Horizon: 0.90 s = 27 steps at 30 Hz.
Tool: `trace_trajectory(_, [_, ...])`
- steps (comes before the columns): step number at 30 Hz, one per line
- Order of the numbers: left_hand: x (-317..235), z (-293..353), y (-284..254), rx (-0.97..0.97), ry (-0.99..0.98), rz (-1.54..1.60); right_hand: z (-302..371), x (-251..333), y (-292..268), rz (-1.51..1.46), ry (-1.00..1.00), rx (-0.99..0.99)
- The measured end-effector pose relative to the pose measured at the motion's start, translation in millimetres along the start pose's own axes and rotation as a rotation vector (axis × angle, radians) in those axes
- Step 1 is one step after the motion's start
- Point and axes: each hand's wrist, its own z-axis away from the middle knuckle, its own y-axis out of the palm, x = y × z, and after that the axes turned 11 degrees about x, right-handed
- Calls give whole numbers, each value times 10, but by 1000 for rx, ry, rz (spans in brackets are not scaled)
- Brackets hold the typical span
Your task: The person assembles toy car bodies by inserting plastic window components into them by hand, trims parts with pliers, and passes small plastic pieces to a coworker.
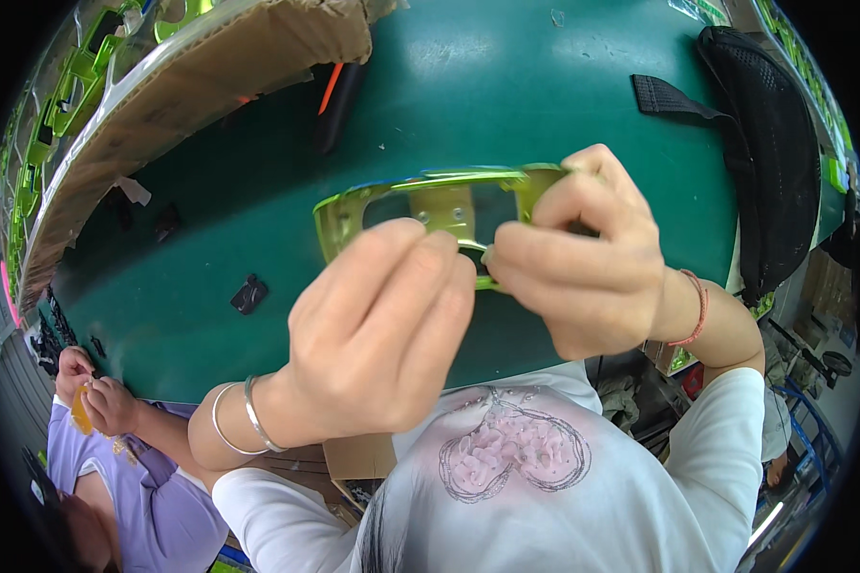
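Note:
A shiny lime-green plastic frame (440, 181), with cut-out openings and two small round fittings on its middle strip, is held up above the green table. My left hand (377, 329) is closed, its fingertips pinched at the frame's lower middle edge. My right hand (583, 263) grips the right end, with thumb and curled fingers close to the left fingertips. Whatever lies between the fingertips is hidden by the fingers. On the table to the left of my left hand lies a small black part (249, 294).
A cardboard box (229, 57) with green frames (76, 95) stands at far left. A black-and-orange tool (335, 110) lies beside it. At right rests a black padded case (769, 162) with a strap. A co-worker's hands (105, 401) hold something orange at lower left.

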Motion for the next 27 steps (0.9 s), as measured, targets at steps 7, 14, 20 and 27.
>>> trace_trajectory(7, [21,17,68,-61,33,7,19,-5,-21,49,-23,2])
trace_trajectory(14, [-33,28,9,-14,-102,-128,-20,47,75,192,112,22])
trace_trajectory(20, [27,-74,-62,-10,-51,1,-44,5,25,133,101,82])
trace_trajectory(27, [126,-54,-222,127,-123,254,-127,-60,-134,-155,262,199])
